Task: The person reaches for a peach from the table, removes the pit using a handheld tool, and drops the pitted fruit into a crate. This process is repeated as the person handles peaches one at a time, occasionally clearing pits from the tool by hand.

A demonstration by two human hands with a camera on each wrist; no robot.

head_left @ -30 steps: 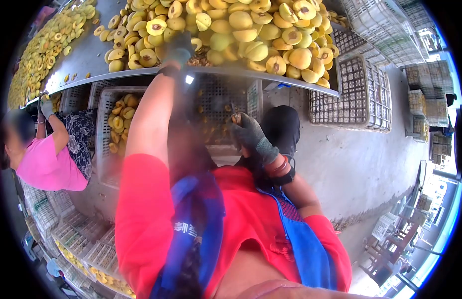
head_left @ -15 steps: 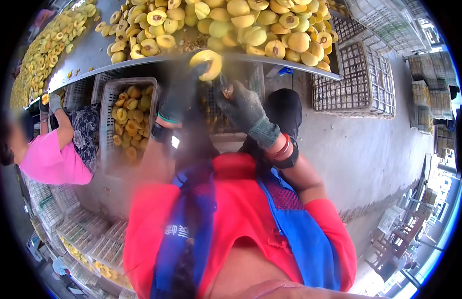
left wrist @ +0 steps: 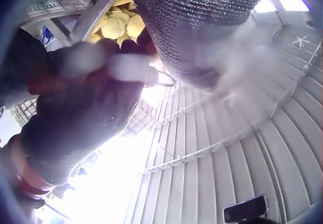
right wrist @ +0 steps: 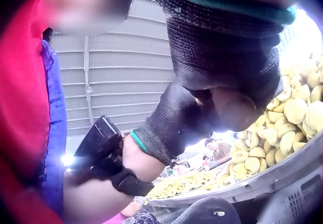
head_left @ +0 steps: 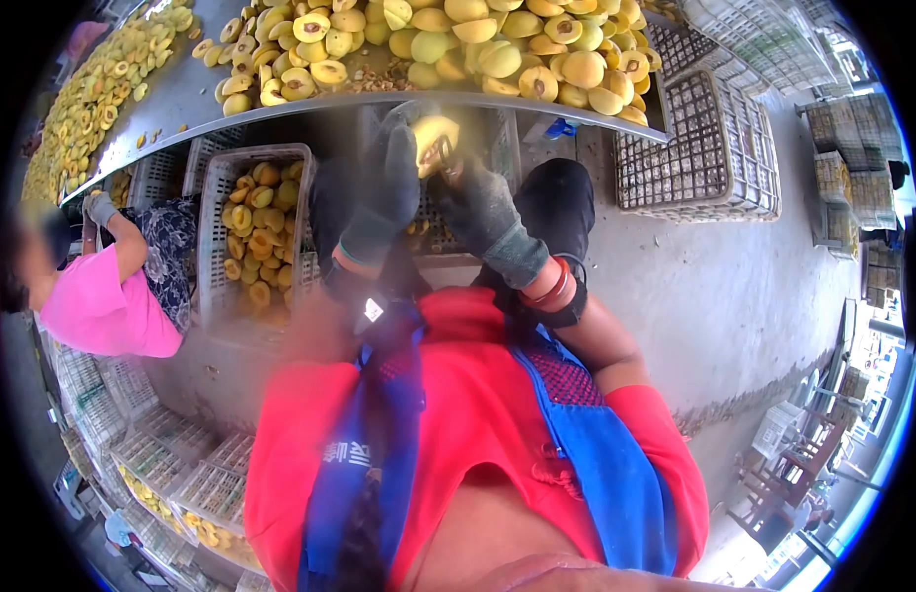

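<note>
Though blur smears both gloved hands and the small tool (left wrist: 165, 80) is mostly buried in the right hand's (head_left: 486, 212) clenched fingers, the left hand (head_left: 384, 187) plainly wraps a peach (head_left: 436, 133) just before the table (head_left: 182, 94) edge. The fruit is pale yellow, its cut side hidden. A crate (head_left: 209, 247) underneath holds peach halves (head_left: 253, 232).

Metal table (head_left: 172, 104) (heaped with halved yellow fruit (head_left: 537, 59))
</note>
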